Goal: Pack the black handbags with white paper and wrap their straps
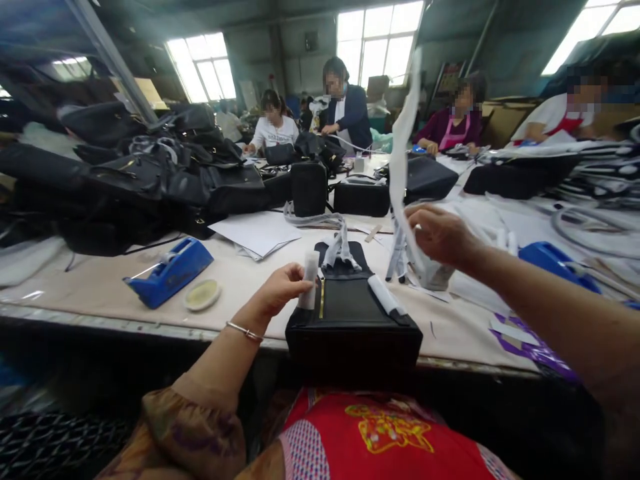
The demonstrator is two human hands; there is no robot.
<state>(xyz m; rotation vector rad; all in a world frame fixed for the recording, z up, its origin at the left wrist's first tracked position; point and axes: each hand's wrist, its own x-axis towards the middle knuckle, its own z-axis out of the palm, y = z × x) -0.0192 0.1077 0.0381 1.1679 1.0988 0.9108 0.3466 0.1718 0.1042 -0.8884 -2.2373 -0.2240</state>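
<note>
A black bag [350,300] lies at the table's front edge, with a gold zipper [322,299] on its upper face. My left hand [283,288] pinches a short white strip [309,270] at the bag's left side. Another white wrapping [385,295] sits on the bag's right side. White-wrapped straps [342,248] rest over its far end. Raised to the right of the bag, my right hand [443,233] has its fingers closed on a long white strip [400,147] that stands up, blurred at the top. Below that hand are more white strips.
Left of the bag are a blue tape dispenser [173,272], a round pale dish [202,295] and white sheets [256,233]. Black bags [135,177] pile up at the far left. Another blue dispenser [555,263] stands right. Several people work across the table.
</note>
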